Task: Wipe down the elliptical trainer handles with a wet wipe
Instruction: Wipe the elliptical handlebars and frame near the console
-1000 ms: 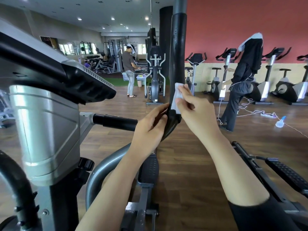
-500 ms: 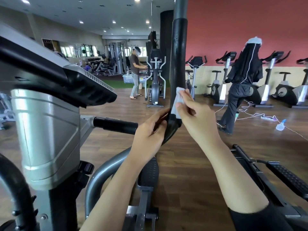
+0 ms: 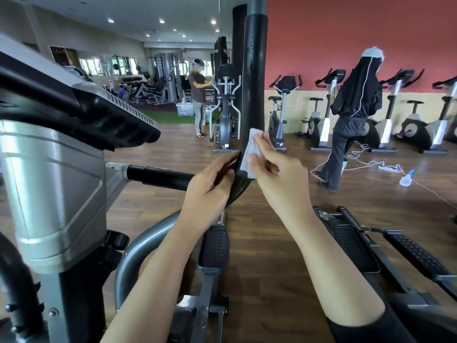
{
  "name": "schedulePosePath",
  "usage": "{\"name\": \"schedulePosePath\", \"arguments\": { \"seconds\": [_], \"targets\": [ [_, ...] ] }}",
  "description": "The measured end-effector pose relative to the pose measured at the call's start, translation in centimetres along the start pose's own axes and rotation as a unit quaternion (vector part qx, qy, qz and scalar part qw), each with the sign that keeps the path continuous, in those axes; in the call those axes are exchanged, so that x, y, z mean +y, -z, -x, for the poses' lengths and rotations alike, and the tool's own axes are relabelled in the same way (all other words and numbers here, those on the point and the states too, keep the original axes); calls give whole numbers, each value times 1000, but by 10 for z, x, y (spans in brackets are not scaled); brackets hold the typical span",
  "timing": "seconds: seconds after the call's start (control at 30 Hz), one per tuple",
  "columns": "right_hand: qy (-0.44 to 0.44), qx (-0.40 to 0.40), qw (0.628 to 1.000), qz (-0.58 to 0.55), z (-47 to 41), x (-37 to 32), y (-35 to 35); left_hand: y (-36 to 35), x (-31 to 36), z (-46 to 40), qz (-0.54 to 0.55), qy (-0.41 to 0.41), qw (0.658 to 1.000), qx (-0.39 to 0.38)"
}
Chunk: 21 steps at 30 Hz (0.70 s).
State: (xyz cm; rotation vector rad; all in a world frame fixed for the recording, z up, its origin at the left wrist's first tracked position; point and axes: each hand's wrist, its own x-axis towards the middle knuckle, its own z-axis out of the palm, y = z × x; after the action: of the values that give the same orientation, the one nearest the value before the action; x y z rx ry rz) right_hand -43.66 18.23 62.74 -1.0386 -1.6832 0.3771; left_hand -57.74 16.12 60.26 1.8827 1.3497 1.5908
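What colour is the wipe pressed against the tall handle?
White; the wipe stands out against the black handle in the head view.

wipe [image 3: 249, 154]: white, under right-hand fingers [image 3: 263, 147] | handle [image 3: 254, 78]: black, above fingers | column housing [image 3: 49, 184]: silver-grey | floor [image 3: 259, 219]: brown wood-plank pattern | wall [image 3: 346, 33]: red | pedal [image 3: 215, 246]: black, ridged
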Motion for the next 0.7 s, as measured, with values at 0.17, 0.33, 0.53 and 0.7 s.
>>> {"name": "schedulePosePath", "arguments": {
  "seconds": [0.17, 0.33, 0.53, 0.7],
  "targets": [
    [24, 6, 1000, 1, 13, 4, 1, -2, 2, 1, -38, -1, 999, 16],
    [57, -7, 998, -1, 18, 13, 10, -6, 6, 4, -63, -1, 998, 32],
    [117, -18, 993, -18, 34, 30, 15, -15, 11, 28, -115, -24, 990, 77],
    [126, -39, 990, -43, 55, 43, 15, -15, 1, 61, -207, -64, 965, 148]
  ]
}}
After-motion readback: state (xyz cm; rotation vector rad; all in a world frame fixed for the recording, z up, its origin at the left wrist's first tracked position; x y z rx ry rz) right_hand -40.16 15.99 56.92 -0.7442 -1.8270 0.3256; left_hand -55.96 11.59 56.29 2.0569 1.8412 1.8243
